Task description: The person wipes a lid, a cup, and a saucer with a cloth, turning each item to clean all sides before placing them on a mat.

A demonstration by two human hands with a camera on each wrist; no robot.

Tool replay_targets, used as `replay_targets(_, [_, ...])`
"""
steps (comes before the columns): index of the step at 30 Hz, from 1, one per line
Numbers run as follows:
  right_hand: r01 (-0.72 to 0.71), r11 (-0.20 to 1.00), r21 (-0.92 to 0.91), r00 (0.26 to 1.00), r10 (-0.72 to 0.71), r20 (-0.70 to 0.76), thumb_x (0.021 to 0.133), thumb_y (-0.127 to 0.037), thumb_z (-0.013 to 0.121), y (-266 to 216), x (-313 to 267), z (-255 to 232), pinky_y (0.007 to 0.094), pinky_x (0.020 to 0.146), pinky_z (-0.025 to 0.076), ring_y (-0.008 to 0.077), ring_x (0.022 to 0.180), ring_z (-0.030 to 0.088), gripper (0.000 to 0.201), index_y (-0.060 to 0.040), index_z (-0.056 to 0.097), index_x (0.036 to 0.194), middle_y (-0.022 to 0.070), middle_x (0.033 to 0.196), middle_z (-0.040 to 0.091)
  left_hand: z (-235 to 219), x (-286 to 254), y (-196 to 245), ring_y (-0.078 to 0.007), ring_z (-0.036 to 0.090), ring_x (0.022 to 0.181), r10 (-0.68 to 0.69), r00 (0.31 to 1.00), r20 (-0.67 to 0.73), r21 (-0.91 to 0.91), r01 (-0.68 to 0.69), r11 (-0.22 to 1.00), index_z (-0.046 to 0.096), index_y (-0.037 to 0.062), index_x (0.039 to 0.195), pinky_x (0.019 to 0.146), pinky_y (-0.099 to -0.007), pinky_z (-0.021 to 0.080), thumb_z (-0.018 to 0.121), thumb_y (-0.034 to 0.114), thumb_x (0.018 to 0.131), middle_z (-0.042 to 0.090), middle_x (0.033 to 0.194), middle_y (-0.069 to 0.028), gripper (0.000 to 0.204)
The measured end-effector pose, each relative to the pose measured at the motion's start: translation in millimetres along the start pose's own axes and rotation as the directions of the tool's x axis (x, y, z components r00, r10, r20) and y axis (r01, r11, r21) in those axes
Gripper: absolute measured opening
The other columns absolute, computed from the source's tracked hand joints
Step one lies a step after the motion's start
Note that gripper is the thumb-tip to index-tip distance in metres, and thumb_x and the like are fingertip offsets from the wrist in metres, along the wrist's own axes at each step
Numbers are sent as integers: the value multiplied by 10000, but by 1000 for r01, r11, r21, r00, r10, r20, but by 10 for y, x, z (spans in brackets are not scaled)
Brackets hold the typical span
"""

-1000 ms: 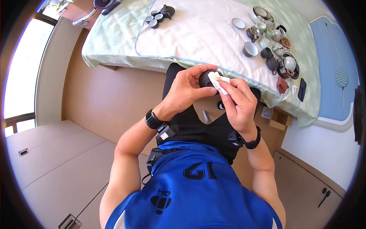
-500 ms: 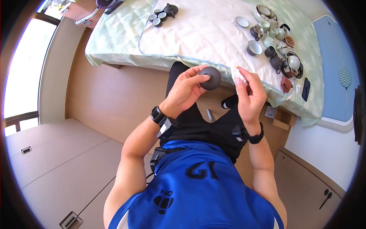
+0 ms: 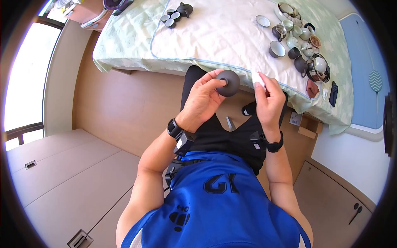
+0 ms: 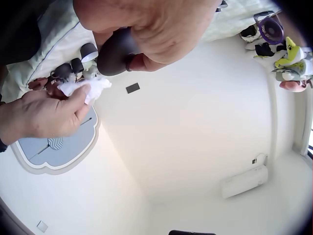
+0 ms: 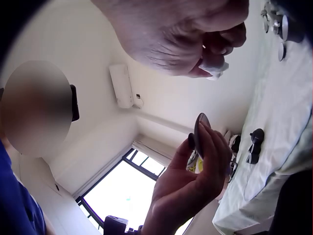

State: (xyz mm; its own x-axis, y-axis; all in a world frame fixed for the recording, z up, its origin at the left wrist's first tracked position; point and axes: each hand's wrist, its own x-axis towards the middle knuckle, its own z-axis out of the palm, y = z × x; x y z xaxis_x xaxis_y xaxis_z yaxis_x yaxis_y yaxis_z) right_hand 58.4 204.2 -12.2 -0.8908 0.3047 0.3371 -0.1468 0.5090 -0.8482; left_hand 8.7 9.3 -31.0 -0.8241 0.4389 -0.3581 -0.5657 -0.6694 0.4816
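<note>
My left hand point(image 3: 202, 96) holds a dark round lid point(image 3: 232, 84) over my lap, thumb at its small knob. In the right wrist view the lid point(image 5: 200, 132) is seen nearly edge-on, with the knob on the thumb's side. To the right, a crumpled white tissue point(image 3: 258, 79) is pinched between the thumb and fingers of my right hand point(image 3: 269, 105). A gap separates tissue and lid. From the left wrist, the tissue point(image 4: 93, 89) shows spread above the fingertips, while the lid point(image 4: 113, 54) is partly covered by the left hand.
Beyond my knees is a bed-like surface with a pale cloth point(image 3: 215, 37). On its right stand several cups, bowls and teapots, a grey bowl point(image 3: 276, 49), a brown cloth point(image 3: 312, 88) and a dark phone-like slab point(image 3: 333, 94). A dark teapot point(image 3: 185, 9) and small cups sit far left.
A second ago the tissue was pressed against the lid between both hands. The right hand has since drawn away rightward with the tissue, and the lid has been turned so its knob shows.
</note>
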Motion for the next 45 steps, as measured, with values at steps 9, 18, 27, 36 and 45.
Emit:
replay_targets(9, [323,946,-6,937,-319,144,882,62,678,-237,-217,194,376,687,553,296,775,681,394,51,690,1276,159,976,661,22,4,11,-253,703,1108,-37,997,65,-9,37,999,551,21,1420,971,-467,588,569,-33,993,692,1229,-156,431])
replay_targets(18, [150,988,25,989,-150,-12,962,45,641,-78,-90,-1,275,605,441,146,698,558,324,49,696,1281,88,919,638,46,-4,66,-249,669,1170,9,1000,27,4,-9,1000,547,32,1394,1035,-426,546,517,2,984,665,1290,-144,413])
replay_targets(27, [383,923,33,920,-385,74,898,67,647,-187,-180,187,387,674,540,292,750,658,375,47,689,1270,152,925,661,44,17,-17,-244,690,1133,-42,999,28,33,41,999,528,11,1377,1028,-460,572,586,-6,997,681,1232,-156,385])
replay_targets(36, [211,978,10,978,-211,6,917,54,650,-104,-102,-46,343,607,480,225,676,592,349,32,702,1262,133,880,627,173,58,-21,-236,713,1075,-16,998,-69,33,18,999,553,19,1275,1002,-435,589,592,-44,978,704,1180,-142,306])
replay_targets(45, [349,936,-42,937,-347,31,884,68,654,-60,-182,136,387,625,511,283,693,621,359,27,702,1237,132,879,631,139,49,-56,-225,713,1077,-53,999,12,17,53,998,519,-33,1432,950,-405,600,570,-22,1004,710,1187,-146,431])
